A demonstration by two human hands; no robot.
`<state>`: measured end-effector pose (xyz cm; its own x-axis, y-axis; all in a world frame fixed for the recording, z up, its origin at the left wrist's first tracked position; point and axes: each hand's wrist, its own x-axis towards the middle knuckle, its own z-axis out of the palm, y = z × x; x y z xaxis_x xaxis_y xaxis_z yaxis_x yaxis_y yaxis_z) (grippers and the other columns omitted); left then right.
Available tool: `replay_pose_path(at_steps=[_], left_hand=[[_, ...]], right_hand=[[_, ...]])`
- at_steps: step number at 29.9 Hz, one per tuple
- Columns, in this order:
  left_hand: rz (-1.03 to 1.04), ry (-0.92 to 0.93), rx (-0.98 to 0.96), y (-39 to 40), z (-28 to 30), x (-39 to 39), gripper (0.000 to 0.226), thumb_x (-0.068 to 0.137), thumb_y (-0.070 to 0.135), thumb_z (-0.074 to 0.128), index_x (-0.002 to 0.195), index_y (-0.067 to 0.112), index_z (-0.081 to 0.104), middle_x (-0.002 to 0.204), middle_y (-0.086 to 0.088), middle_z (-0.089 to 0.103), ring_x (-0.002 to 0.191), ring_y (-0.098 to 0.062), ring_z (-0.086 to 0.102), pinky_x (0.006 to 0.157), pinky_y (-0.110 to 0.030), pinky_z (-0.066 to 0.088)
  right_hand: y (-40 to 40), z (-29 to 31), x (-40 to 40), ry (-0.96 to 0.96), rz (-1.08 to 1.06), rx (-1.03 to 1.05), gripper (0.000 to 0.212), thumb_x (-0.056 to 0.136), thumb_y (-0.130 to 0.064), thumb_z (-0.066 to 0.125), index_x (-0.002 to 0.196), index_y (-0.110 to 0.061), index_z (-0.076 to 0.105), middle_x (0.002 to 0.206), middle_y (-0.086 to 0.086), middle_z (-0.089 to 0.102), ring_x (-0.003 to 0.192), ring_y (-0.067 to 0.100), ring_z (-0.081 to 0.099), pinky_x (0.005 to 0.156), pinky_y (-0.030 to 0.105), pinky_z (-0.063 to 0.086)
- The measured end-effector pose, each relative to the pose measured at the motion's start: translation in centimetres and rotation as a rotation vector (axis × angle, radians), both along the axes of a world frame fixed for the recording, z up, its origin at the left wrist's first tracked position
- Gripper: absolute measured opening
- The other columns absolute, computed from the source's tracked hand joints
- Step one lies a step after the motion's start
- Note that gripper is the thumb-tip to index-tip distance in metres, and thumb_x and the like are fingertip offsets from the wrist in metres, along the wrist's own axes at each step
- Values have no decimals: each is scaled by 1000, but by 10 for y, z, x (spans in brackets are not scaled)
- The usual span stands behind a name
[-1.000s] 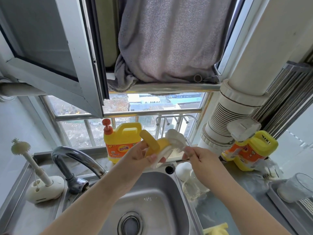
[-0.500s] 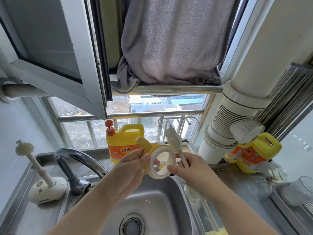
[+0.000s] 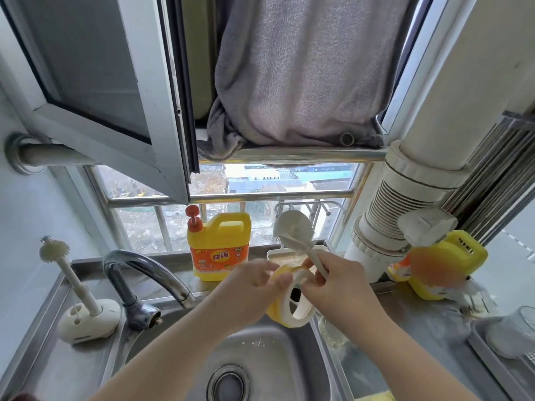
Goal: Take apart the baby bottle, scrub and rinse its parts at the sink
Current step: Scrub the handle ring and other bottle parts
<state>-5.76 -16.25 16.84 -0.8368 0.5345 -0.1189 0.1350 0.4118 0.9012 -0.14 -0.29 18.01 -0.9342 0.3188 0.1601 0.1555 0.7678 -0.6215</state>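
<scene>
collar (image 3: 292,306) of the baby bottle, a yellow ring with a white inner rim, was held over the sink (image 3: 260,357), its opening turned toward the camera. left hand (image 3: 249,287) gripped it from the left, fingers curled over the top edge and thumb apparently behind. right hand (image 3: 333,282) was curled round the handle of a white brush (image 3: 292,230), whose bristled head pointed up and away, clear of the ring, while its lower fingers touched the ring's right edge; how firmly they pinched it could not be told. judging by this, the step in hand was scrubbing the collar, and to do it well the brush head would need tipping down into the opening, worked round the inner threads while the left hand turned the ring, all kept low over the basin so drips fell inside. a clear part (image 3: 333,331), perhaps the bottle body, lay on the counter just right of the basin. tap (image 3: 144,273) stood to the left, not visibly running, so rinsing seemed yet to come. farther left a second brush (image 3: 69,273) stood in its holder. behind, a yellow detergent jug (image 3: 220,250) sat on the ledge, another (image 3: 445,264) at right beside a white pipe (image 3: 405,209).
</scene>
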Motion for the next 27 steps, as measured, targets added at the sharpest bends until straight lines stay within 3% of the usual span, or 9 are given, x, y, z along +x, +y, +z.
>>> replay_pose_path(at_steps=[3,7,9,11,14,17,21,23,27], left_hand=[[-49,-176,89,1,-6,-3,26,87,33,65,87,7,67,76,-5,64,69,-17,55,70,-30,43],[-45,-160,93,-4,-12,-5,11,91,21,60,96,12,60,87,2,74,82,-14,64,74,-24,44],[-20,-104,42,-5,-12,-7,4,93,26,57,97,29,58,89,11,74,96,-17,62,84,-35,44],[-17,-103,61,-4,-9,-6,9,93,28,57,95,37,58,90,17,72,103,-15,57,91,-37,38],[-15,-179,190,-5,-6,-1,15,93,24,57,96,38,61,93,12,71,105,-14,57,94,-35,38],[-55,-228,248,-6,-5,2,14,94,25,54,90,37,61,91,5,70,106,-18,57,97,-39,38],[-35,-203,302,-7,-3,1,15,83,45,54,81,34,63,81,2,65,90,-16,58,99,-45,42],[-22,-250,337,-7,-4,1,16,85,39,54,77,32,65,79,2,66,94,-20,61,98,-44,48],[24,-366,424,-6,-3,4,17,94,12,52,95,22,66,91,2,70,94,-14,65,85,-41,56]], right_hand=[[1,4,4,-61,68,-40,13,74,-20,61,84,-28,60,58,-8,51,56,6,47,62,30,47],[18,11,9,-286,146,-103,26,78,-49,64,95,-36,50,76,-9,56,66,3,52,57,19,39],[22,9,11,-237,143,-74,17,91,-47,48,92,-31,54,77,-7,58,69,6,53,61,17,39],[20,6,15,-191,159,-38,27,98,-37,39,90,-23,60,71,-8,57,67,4,52,58,13,36],[16,8,17,-195,180,-30,28,97,-36,42,85,-22,63,62,-12,56,61,3,49,58,17,37],[23,11,14,-136,66,-41,26,97,-35,42,86,-29,64,76,-9,66,72,6,57,70,23,45],[18,12,17,-164,157,-16,26,96,-36,44,88,-26,67,69,-17,64,67,2,56,65,17,43],[20,11,16,-119,85,-26,28,96,-37,42,92,-25,67,78,-7,68,74,5,60,72,23,46],[12,9,20,-129,180,-6,29,95,-41,43,91,-24,67,63,-11,58,63,3,52,59,16,38]])
